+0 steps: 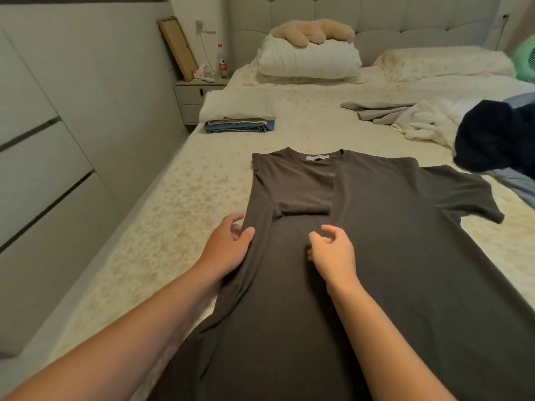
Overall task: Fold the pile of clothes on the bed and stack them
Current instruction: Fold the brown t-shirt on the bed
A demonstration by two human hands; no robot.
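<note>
A dark brown T-shirt [376, 241] lies flat on the bed [162, 227], collar away from me. Its left side and sleeve are folded in over the chest, while the right sleeve still lies spread out. My left hand [228, 247] sits at the folded left edge with fingers relaxed and the thumb on the cloth. My right hand [333, 253] rests on the shirt's middle, its fingers loosely curled and holding nothing. A stack of folded clothes [240, 125], blue and beige under a cream piece, lies further up the bed on the left. An unfolded pile [428, 123] of beige, white and navy clothes lies at the right.
A wardrobe wall [43, 169] runs close along the bed's left side. At the head stand a nightstand [194, 96] with a bottle [222, 60] and a leaning frame [176, 47]. Pillows [309, 62] with a plush toy [312, 31] lie by the headboard.
</note>
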